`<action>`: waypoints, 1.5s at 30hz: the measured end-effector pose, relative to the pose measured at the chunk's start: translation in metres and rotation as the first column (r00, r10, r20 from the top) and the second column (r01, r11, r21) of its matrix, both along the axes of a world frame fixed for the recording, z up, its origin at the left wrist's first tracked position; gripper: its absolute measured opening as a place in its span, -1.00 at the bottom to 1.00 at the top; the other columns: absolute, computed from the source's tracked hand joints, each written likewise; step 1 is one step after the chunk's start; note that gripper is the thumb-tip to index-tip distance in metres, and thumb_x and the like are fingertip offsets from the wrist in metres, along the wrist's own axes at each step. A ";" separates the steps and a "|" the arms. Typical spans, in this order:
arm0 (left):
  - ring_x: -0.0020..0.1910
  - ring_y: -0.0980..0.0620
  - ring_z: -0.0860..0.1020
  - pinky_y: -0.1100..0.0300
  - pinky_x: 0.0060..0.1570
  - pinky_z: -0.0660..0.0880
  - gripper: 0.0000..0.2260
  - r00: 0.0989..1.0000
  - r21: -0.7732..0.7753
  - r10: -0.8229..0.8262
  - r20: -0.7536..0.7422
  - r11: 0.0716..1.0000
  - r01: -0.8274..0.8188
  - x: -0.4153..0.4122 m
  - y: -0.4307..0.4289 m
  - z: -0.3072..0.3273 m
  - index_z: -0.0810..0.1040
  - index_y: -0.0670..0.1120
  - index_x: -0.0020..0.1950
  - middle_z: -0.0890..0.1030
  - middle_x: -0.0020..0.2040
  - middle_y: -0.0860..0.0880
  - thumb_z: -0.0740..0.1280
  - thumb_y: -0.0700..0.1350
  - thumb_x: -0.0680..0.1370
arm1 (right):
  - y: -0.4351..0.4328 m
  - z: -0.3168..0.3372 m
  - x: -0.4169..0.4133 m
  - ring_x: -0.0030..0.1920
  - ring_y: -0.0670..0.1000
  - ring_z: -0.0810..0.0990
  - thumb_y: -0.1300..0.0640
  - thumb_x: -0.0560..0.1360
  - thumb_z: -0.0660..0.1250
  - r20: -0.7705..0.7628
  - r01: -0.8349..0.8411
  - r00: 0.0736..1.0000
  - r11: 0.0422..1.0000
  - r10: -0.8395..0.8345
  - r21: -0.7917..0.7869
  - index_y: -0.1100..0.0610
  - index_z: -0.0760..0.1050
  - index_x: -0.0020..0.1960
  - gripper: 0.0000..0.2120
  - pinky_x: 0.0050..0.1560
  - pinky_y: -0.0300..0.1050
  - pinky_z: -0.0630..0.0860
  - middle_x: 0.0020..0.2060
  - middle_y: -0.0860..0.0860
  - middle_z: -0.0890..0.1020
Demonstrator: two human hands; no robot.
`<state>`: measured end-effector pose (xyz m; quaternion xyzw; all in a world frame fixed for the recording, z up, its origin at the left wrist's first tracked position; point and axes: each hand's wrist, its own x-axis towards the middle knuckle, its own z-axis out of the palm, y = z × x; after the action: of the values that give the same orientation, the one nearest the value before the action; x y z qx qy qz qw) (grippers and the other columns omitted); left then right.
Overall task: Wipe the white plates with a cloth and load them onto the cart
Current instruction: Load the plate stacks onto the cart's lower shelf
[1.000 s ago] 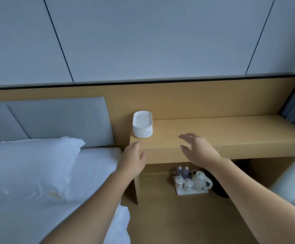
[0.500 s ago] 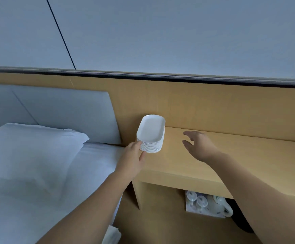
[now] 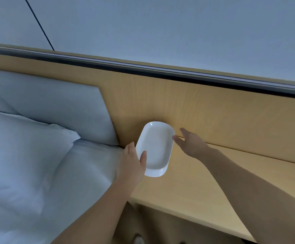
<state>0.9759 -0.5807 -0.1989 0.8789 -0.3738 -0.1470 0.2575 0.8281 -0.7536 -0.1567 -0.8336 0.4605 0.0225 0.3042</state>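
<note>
A stack of white oblong plates (image 3: pixel 156 147) stands on the left end of a wooden shelf (image 3: pixel 196 191), seen almost from above, so only the top plate and a lower rim show. My left hand (image 3: pixel 132 162) holds the stack's near left edge, thumb lying over the top plate's rim and fingers down its outer side. My right hand (image 3: pixel 190 143) is open, its straight fingertips at the far right rim of the top plate. No cloth or cart is in view.
The shelf runs to the right along a wooden wall panel (image 3: pixel 213 111). A bed with a white pillow (image 3: pixel 20 147) and a grey padded headboard (image 3: pixel 55 111) lies directly to the left of the shelf.
The view has come closer and now looks down on the stack. My left hand moved from the shelf edge to the stack's rim, thumb over it. My right hand reached left to the plates.
</note>
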 end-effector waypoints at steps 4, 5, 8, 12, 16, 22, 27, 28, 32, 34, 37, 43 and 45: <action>0.35 -0.04 0.37 0.06 0.26 0.38 -0.43 0.998 0.075 0.042 -0.038 0.996 -0.039 0.002 -0.028 -0.014 0.13 -0.11 0.53 0.36 0.42 -0.05 0.08 0.17 0.62 | -0.038 -0.016 0.026 0.07 0.13 0.51 -0.19 0.62 0.07 0.016 -0.033 0.999 0.997 0.032 0.076 0.19 0.23 0.45 -0.43 -0.01 -0.07 0.39 0.09 0.15 0.56; 0.31 -0.04 0.41 0.06 0.21 0.41 -0.46 0.998 0.079 0.051 -0.041 0.996 -0.047 0.001 -0.032 -0.017 0.17 -0.09 0.51 0.40 0.38 -0.04 0.08 0.17 0.62 | -0.045 -0.021 0.032 0.10 0.14 0.52 -0.19 0.62 0.07 0.032 -0.051 0.998 0.995 0.049 0.084 0.18 0.28 0.41 -0.46 0.01 -0.08 0.38 0.11 0.15 0.56; 0.21 0.01 0.45 0.08 0.11 0.46 -0.53 0.994 0.050 0.085 -0.062 0.995 -0.082 -0.002 -0.036 -0.025 0.24 -0.04 0.44 0.43 0.30 0.02 0.09 0.17 0.61 | -0.057 -0.036 0.045 0.04 0.09 0.51 -0.20 0.62 0.06 0.051 -0.086 0.995 0.987 0.080 0.135 0.14 0.39 0.29 -0.53 -0.02 -0.08 0.37 0.10 0.10 0.56; 0.14 0.04 0.45 0.16 0.03 0.39 -0.58 0.988 -0.002 0.107 -0.114 0.994 -0.108 -0.002 -0.040 -0.029 0.25 -0.01 0.43 0.43 0.25 0.04 0.14 0.11 0.61 | -0.065 -0.055 0.059 -0.09 0.05 0.50 -0.21 0.60 0.08 0.087 -0.073 0.995 0.978 0.057 0.197 0.13 0.42 0.15 -0.57 -0.11 -0.06 0.38 0.02 0.11 0.57; 0.08 0.05 0.45 0.19 0.01 0.35 -0.60 0.992 -0.066 0.065 -0.105 0.995 -0.072 0.001 -0.039 -0.031 0.27 -0.03 0.41 0.42 0.21 0.04 0.18 0.05 0.61 | -0.067 -0.061 0.059 -0.16 0.03 0.48 -0.16 0.62 0.09 0.153 -0.041 0.988 0.971 0.004 0.234 0.13 0.41 0.18 -0.61 -0.16 -0.07 0.37 -0.02 0.14 0.58; 0.15 0.09 0.44 0.17 0.11 0.38 -0.56 0.980 -0.071 -0.092 -0.174 0.994 0.080 0.017 -0.035 -0.037 0.26 0.01 0.44 0.41 0.26 0.10 0.18 0.10 0.58 | -0.036 -0.065 0.024 0.03 0.04 0.53 -0.15 0.62 0.11 0.271 0.101 0.946 0.954 -0.180 0.283 0.08 0.33 0.36 -0.57 -0.04 -0.06 0.40 0.06 -0.02 0.56; 0.32 0.08 0.39 0.12 0.31 0.34 -0.55 0.936 -0.008 -0.304 -0.179 0.951 0.308 0.033 -0.035 -0.036 0.25 0.04 0.49 0.37 0.40 0.11 0.18 0.06 0.61 | 0.014 -0.063 -0.023 -0.07 0.03 0.55 -0.11 0.62 0.13 0.289 0.295 0.879 0.908 -0.380 0.297 0.11 0.39 0.18 -0.69 -0.10 -0.02 0.46 -0.09 -0.06 0.56; 0.35 0.08 0.38 0.13 0.32 0.33 -0.55 0.929 -0.010 -0.332 -0.167 0.942 0.335 0.034 -0.034 -0.034 0.26 0.03 0.49 0.35 0.42 0.11 0.18 0.05 0.61 | 0.025 -0.064 -0.033 -0.09 0.04 0.55 -0.10 0.62 0.13 0.278 0.329 0.869 0.898 -0.409 0.292 0.12 0.39 0.15 -0.70 -0.10 -0.02 0.45 -0.11 -0.03 0.57; 0.37 0.04 0.37 0.08 0.34 0.34 -0.53 0.958 -0.038 -0.219 -0.186 0.976 0.215 0.031 -0.017 -0.038 0.23 -0.04 0.51 0.36 0.43 0.04 0.16 0.05 0.63 | 0.058 -0.066 -0.057 -0.12 -0.04 0.54 -0.12 0.62 0.11 0.253 0.385 0.849 0.870 -0.465 0.306 0.11 0.40 0.09 -0.70 -0.19 -0.13 0.43 -0.10 -0.04 0.58; 0.30 0.00 0.43 0.04 0.28 0.41 -0.54 0.969 -0.053 -0.102 -0.224 0.994 0.093 0.022 -0.004 -0.040 0.26 -0.05 0.48 0.43 0.35 0.01 0.15 0.07 0.62 | 0.063 -0.066 -0.061 -0.06 -0.04 0.54 -0.15 0.63 0.07 0.261 0.386 0.839 0.861 -0.477 0.331 0.07 0.43 0.11 -0.68 -0.18 -0.19 0.40 -0.06 -0.08 0.57; 0.20 -0.02 0.49 0.04 0.18 0.47 -0.57 0.964 -0.003 -0.016 -0.267 1.000 0.015 0.008 0.011 -0.043 0.29 -0.03 0.43 0.48 0.26 0.00 0.12 0.12 0.61 | 0.061 -0.064 -0.057 0.07 -0.09 0.54 -0.17 0.64 0.01 0.312 0.351 0.809 0.835 -0.499 0.424 -0.04 0.49 0.16 -0.65 -0.01 -0.17 0.43 0.02 -0.14 0.59; 0.16 -0.08 0.50 0.15 0.12 0.39 -0.62 0.893 0.059 0.140 -0.427 0.990 -0.127 -0.010 0.020 -0.033 0.35 -0.05 0.40 0.52 0.28 -0.06 0.03 0.07 0.66 | 0.046 -0.067 -0.045 0.17 0.01 0.56 -0.26 0.51 0.03 0.218 0.388 0.744 0.674 -0.632 0.629 -0.22 0.59 -0.01 -0.63 0.30 0.17 0.44 0.04 -0.13 0.64; 0.24 -0.15 0.48 0.15 0.23 0.37 -0.51 0.773 0.151 0.291 -0.563 0.956 -0.250 -0.012 0.018 -0.033 0.38 -0.06 0.42 0.51 0.29 -0.10 -0.03 0.18 0.65 | 0.044 -0.066 -0.045 0.17 0.05 0.55 -0.20 0.58 0.04 0.202 0.367 0.743 0.642 -0.638 0.673 -0.15 0.58 -0.03 -0.65 0.30 0.19 0.43 0.01 -0.11 0.63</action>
<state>0.9634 -0.5631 -0.2324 0.8448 -0.1421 -0.3813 0.3475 0.7827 -0.7091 -0.2225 -0.5116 0.5704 -0.1037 0.6341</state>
